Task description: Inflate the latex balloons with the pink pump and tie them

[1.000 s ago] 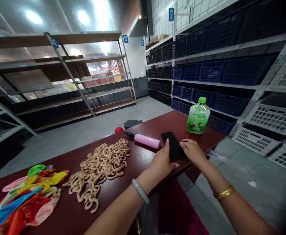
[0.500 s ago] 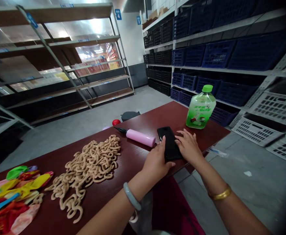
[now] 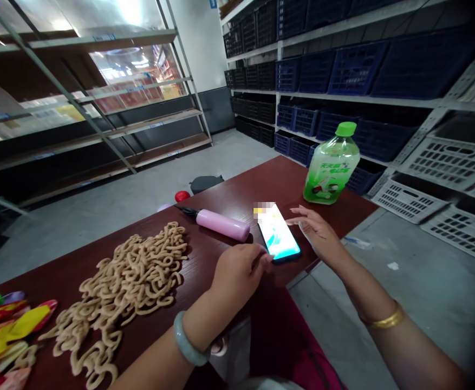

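Observation:
A smartphone (image 3: pixel 280 233) lies flat on the dark red table with its screen lit, white and bright blue. By its lower left corner, my left hand (image 3: pixel 239 268) is closed with the fingers curled in, and nothing shows in them. My right hand (image 3: pixel 316 230) hovers at the phone's right edge, open, its fingers stretched over the screen side. A pink hand pump (image 3: pixel 223 225) with a black nozzle lies left of the phone. Behind my right hand stands a bottle of green liquid (image 3: pixel 330 168) with a green cap.
On the left of the table (image 3: pixel 205 276) are a heap of beige rings (image 3: pixel 127 276) and several colourful deflated balloons (image 3: pixel 10 330). Shelves of blue crates (image 3: pixel 357 67) stand at the right, white crates (image 3: pixel 408 197) below. Metal racks (image 3: pixel 140 141) are at the back left.
The phone's dark screen has lit up. My left hand has drawn back from the phone and curled its fingers. My right hand has lifted slightly off its edge. The view has shifted somewhat.

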`<state>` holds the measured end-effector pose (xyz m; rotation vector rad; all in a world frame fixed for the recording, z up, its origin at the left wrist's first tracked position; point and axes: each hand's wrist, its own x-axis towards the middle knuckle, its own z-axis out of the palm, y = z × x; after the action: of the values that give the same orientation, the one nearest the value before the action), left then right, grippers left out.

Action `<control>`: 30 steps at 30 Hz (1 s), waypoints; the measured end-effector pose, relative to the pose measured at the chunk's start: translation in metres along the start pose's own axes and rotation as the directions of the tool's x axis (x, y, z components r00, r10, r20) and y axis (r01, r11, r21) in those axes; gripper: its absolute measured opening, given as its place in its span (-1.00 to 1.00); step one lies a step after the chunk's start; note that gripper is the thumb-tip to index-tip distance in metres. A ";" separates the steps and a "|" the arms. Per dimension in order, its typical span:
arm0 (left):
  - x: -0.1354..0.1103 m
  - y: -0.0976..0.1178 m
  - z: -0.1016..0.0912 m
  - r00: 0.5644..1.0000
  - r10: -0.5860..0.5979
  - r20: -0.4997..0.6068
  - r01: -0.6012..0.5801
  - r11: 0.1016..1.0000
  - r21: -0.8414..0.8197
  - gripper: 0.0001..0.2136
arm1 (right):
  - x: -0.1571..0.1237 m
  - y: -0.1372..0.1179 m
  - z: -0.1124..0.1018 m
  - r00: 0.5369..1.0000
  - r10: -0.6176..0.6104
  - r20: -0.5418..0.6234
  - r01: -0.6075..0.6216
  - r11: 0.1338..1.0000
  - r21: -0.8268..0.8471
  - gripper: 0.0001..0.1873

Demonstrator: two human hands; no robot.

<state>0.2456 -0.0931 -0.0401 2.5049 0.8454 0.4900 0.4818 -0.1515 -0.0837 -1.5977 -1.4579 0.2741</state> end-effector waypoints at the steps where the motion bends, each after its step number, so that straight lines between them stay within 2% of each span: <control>1: -0.002 0.001 0.000 0.999 0.006 0.037 -0.006 1.000 0.011 -0.67 | 0.000 -0.003 -0.001 0.997 -0.044 0.064 0.045 0.999 -0.020 -0.49; 3: -0.005 0.003 0.002 0.993 0.013 0.119 -0.016 1.000 0.024 -0.57 | 0.002 -0.008 0.000 0.977 -0.107 0.182 0.122 0.990 -0.072 -0.46; 5: -0.008 0.005 0.005 0.985 0.018 0.174 -0.024 0.999 0.034 -0.55 | 0.005 -0.008 0.003 0.963 -0.123 0.238 0.154 0.981 -0.115 -0.47; 7: -0.009 0.006 0.008 0.977 0.025 0.212 -0.035 0.998 0.044 -0.55 | 0.009 -0.005 0.007 0.973 -0.101 0.209 0.138 0.976 -0.171 -0.49; 11: -0.010 0.007 0.010 0.965 0.052 0.257 -0.073 0.995 0.070 -0.59 | 0.012 -0.001 0.012 1.000 -0.009 0.012 0.012 0.962 -0.274 -0.43; 13: -0.009 0.007 0.010 0.961 0.056 0.271 -0.083 0.992 0.090 -0.62 | 0.009 -0.005 0.010 0.999 -0.045 -0.017 0.040 0.970 -0.240 -0.43; 16: -0.009 0.006 0.010 0.958 0.063 0.279 -0.097 0.989 0.109 -0.64 | 0.003 -0.013 0.005 0.987 -0.159 0.008 0.158 0.973 -0.168 -0.43; 19: -0.010 0.007 0.010 0.958 0.070 0.277 -0.109 0.986 0.129 -0.66 | -0.001 -0.016 0.003 0.977 -0.212 0.019 0.213 0.965 -0.155 -0.44; 24: -0.010 0.008 0.010 0.956 0.057 0.286 -0.106 0.982 0.159 -0.66 | -0.001 -0.016 0.004 0.971 -0.233 0.047 0.238 0.959 -0.156 -0.47; 30: -0.010 0.008 0.010 0.955 0.046 0.293 -0.100 0.980 0.174 -0.65 | -0.001 -0.022 0.002 0.965 -0.216 0.151 0.244 0.949 -0.199 -0.53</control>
<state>0.2471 -0.1082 -0.0461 2.6984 0.7147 0.0639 0.4652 -0.1541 -0.0694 -1.5826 -1.8083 0.0848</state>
